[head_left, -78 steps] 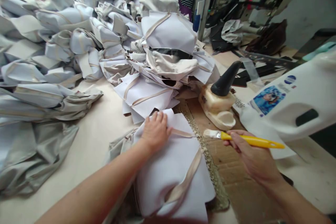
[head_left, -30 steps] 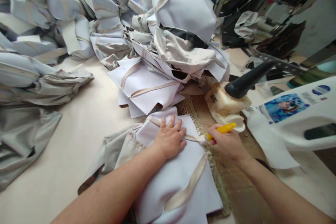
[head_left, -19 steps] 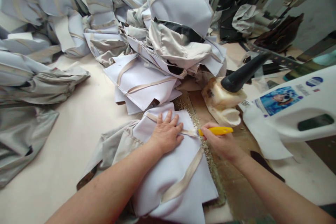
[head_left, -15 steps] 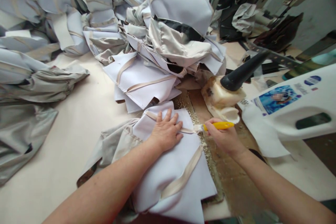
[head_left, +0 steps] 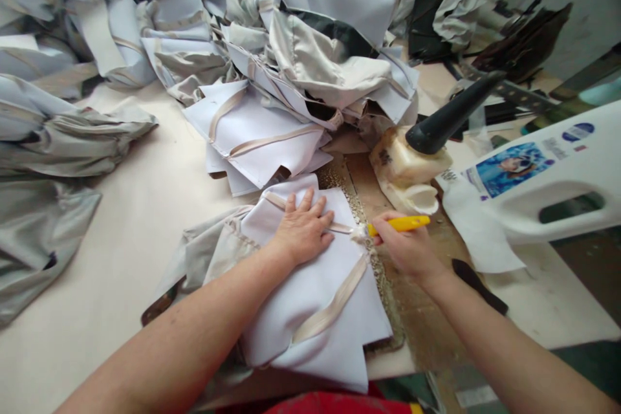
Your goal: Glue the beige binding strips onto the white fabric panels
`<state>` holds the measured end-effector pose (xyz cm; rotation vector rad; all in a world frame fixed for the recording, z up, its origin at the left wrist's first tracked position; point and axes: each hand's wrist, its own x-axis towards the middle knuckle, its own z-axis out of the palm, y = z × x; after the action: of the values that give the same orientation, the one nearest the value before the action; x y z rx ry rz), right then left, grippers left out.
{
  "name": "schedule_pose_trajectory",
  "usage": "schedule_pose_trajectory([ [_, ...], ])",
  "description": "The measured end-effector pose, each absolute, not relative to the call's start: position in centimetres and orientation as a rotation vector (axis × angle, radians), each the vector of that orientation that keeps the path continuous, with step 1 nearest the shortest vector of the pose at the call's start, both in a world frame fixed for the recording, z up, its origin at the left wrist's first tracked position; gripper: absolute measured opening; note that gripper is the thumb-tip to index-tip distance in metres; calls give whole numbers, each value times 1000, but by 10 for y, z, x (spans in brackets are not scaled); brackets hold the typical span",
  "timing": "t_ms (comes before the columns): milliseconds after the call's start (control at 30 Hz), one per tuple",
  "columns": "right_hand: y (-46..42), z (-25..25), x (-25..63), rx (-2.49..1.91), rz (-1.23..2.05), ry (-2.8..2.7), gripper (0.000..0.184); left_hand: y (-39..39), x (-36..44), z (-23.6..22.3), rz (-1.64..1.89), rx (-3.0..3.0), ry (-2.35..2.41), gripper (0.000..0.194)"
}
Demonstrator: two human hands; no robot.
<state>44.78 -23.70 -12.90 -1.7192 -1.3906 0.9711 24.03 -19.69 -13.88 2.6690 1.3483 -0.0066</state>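
Note:
My left hand [head_left: 303, 226] lies flat with fingers spread on a white fabric piece [head_left: 334, 291] that has beige tape strips and a grey lining bunched at its left. A brush with a yellow handle [head_left: 405, 224] is gripped in my right hand [head_left: 405, 247]. Its pale bristles touch the right edge of the piece, at the end of the upper beige strip [head_left: 339, 228]. Under that edge runs a board [head_left: 388, 284] crusted with dried, grainy residue.
More white pieces [head_left: 262, 136] are stacked just beyond, with a large heap behind and to the left. At right stand a stained, cut-open container [head_left: 410, 165] with a black cone-shaped spout [head_left: 453, 113] and a white jug [head_left: 543, 174]. A dark curved object [head_left: 480, 286] lies by my right forearm.
The brush tip has shifted slightly left onto the edge of the fabric piece. My left hand keeps its place on the fabric. The whole view has shifted a little.

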Motion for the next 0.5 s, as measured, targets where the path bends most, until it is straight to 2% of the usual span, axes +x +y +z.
schedule_pose_trajectory([
  [233, -244, -140, 452, -1725, 762, -1278, 24, -197, 242, -138, -24, 2676, 1357, 45],
  [400, -243, -138, 452, -1652, 895, -1384, 26, -197, 242, -140, -22, 2687, 1363, 45],
  [500, -249, -134, 456, -1734, 833, -1358, 26, -197, 242, -140, -19, 2699, 1363, 45],
])
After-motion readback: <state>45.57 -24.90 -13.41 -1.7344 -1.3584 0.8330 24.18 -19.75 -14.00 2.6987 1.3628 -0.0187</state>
